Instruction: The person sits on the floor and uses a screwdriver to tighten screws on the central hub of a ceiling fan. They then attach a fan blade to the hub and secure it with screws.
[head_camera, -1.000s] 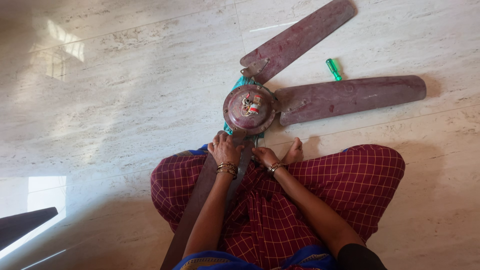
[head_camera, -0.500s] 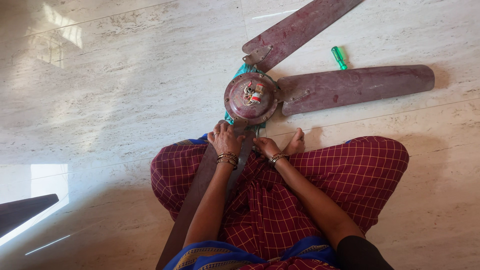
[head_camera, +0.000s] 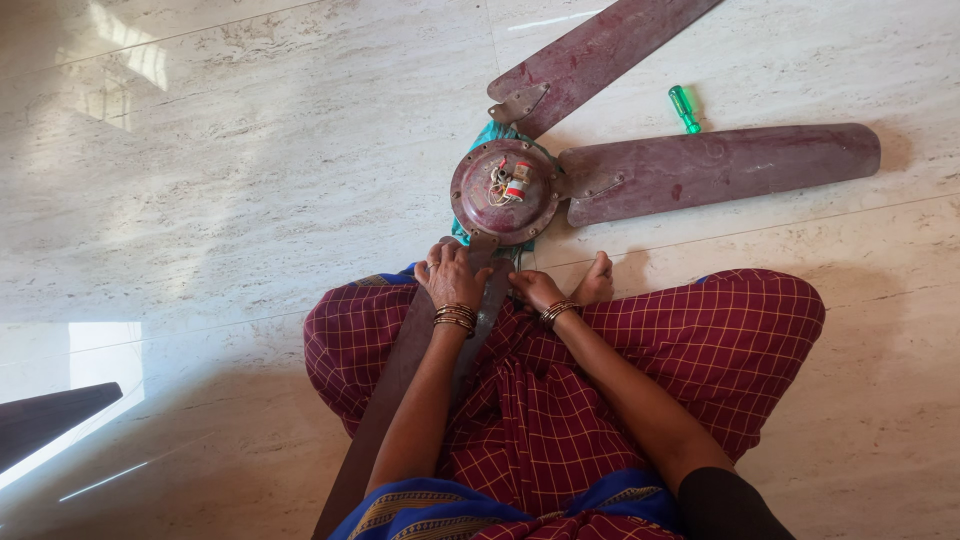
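A maroon ceiling fan lies on the marble floor in front of my crossed legs. Its round motor hub faces up with loose wires and a small red part at the centre. One blade reaches right, another runs up and right, and a third lies across my lap. My left hand presses on that third blade's root just below the hub. My right hand pinches at the same joint from the right side. Whether it grips a small tool or a screw is too small to tell.
A green-handled screwdriver lies on the floor between the two far blades. A teal cloth peeks out from under the hub. My bare foot rests beside my right hand. A dark flat object juts in at the left edge.
The view has shifted slightly, with the fan sitting a little higher in the frame. Both hands stay at the blade joint below the hub with hardly any movement.
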